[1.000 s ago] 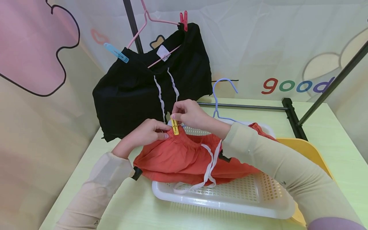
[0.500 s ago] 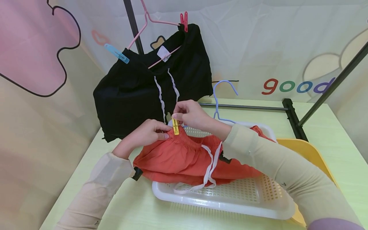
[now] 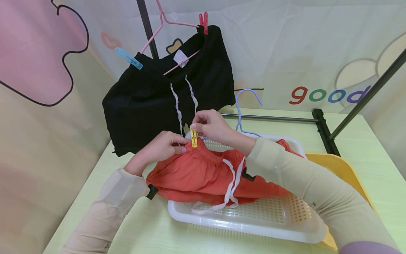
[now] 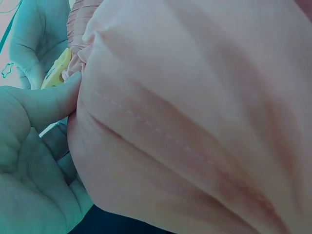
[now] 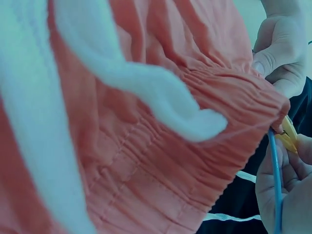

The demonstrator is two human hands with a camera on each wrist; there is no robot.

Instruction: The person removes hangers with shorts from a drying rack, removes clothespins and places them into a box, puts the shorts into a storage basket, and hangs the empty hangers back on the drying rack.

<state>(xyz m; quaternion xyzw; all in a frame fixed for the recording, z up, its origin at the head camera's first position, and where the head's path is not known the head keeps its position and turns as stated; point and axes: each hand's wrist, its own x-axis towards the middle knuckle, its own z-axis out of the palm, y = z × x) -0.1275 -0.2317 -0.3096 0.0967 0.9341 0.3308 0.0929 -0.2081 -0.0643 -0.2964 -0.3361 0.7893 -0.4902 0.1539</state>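
Observation:
Red-orange shorts with an elastic waistband and white drawstrings lie over a white perforated basket. My left hand pinches the left corner of the waistband between thumb and fingers. Just right of it, my right hand pinches the upper end of a yellow clothespin, whose lower end sits at the waistband's edge. In the right wrist view the clothespin meets the waistband corner beside a blue hanger. The hanger's hook stands up behind the basket in the head view; most of its body is hidden.
Black shorts hang behind on a pink hanger, with a blue clothespin and a red clothespin. A black metal rack stands at the back. Under the white basket's right side is a yellow basket.
The right hand and yellow clothespin have shifted very slightly right and up at the waistband. The left hand keeps its grip in nearly the same place.

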